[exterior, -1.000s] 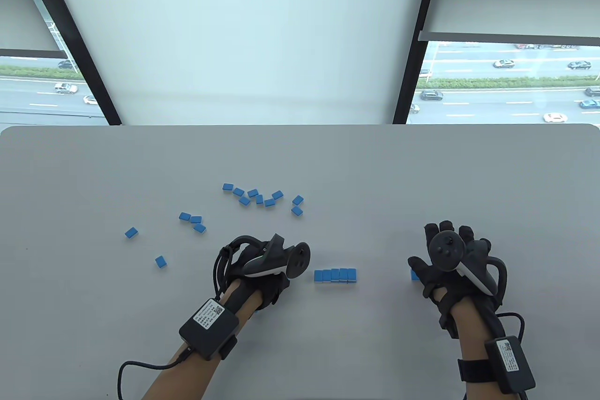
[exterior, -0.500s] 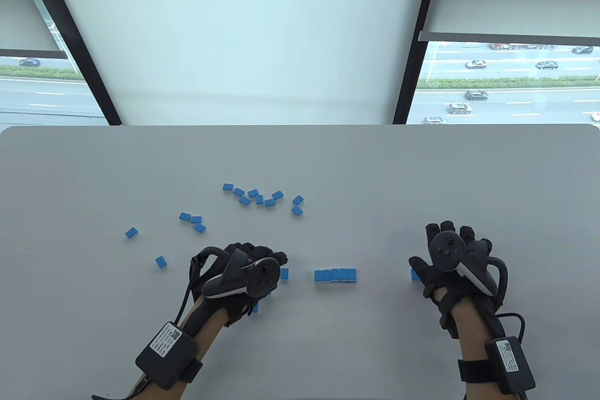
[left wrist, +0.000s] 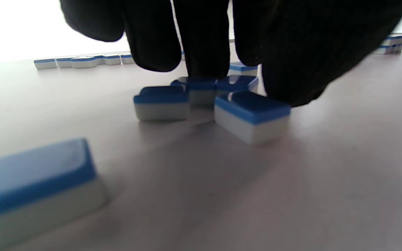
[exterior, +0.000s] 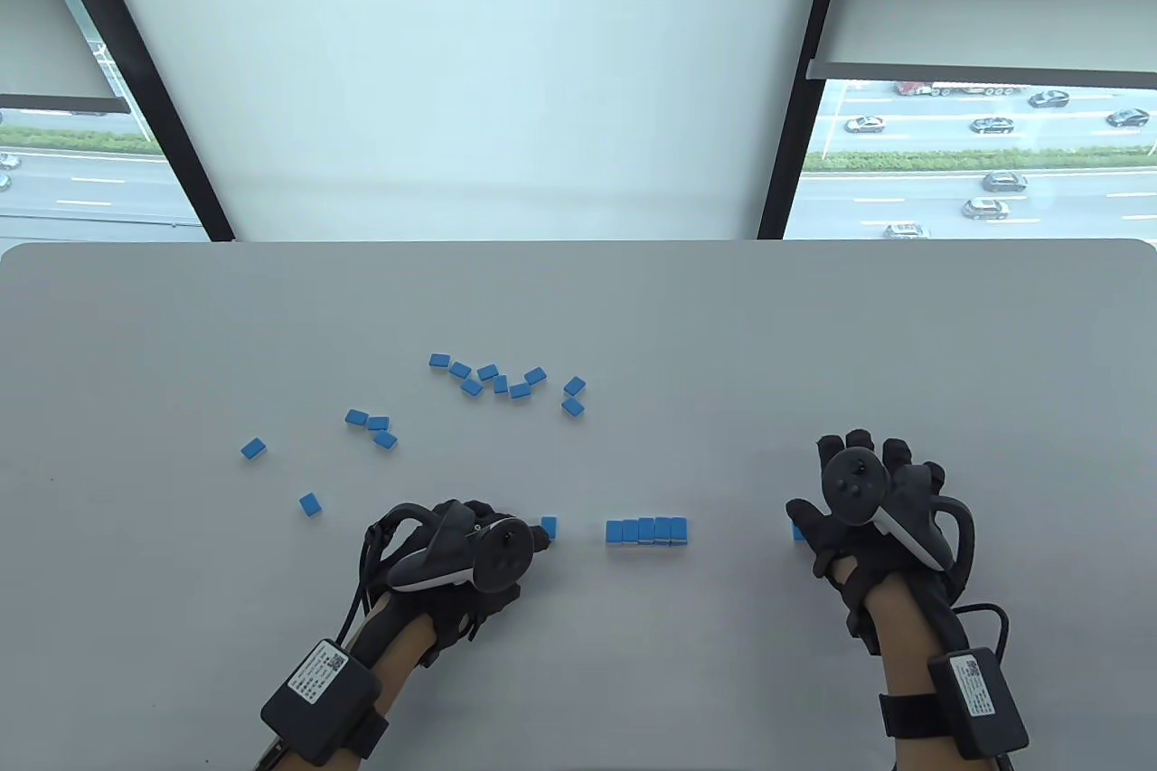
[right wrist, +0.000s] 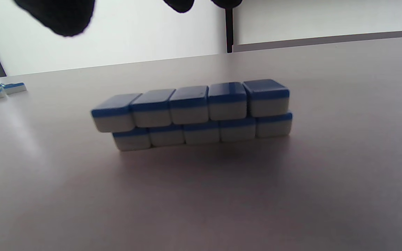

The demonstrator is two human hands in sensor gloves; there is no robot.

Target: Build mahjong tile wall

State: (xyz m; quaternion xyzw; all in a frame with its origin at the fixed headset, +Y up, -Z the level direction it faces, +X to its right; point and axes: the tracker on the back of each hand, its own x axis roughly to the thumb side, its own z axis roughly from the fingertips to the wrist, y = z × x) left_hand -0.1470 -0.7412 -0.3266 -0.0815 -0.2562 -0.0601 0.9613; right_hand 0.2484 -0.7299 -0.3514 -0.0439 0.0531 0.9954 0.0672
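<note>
Table view: the wall (exterior: 646, 530) runs left-right on the counter (exterior: 578, 310), between the left hand (exterior: 470, 540) and the flat, empty right hand (exterior: 868, 504).

Left wrist view: the fingers (left wrist: 204, 42) seemingly press loose tiles (left wrist: 201, 96).

Right wrist view: the wall is two tiers high.

Bare counter (exterior: 633, 310) is lying open between the scattered tiles (exterior: 506, 380) and the far edge. A two-layer tile wall (exterior: 646, 531) is standing between the left hand (exterior: 470, 540) and the right hand (exterior: 859, 509), blocking a straight pass; gaps are flanking it on both sides.
</note>
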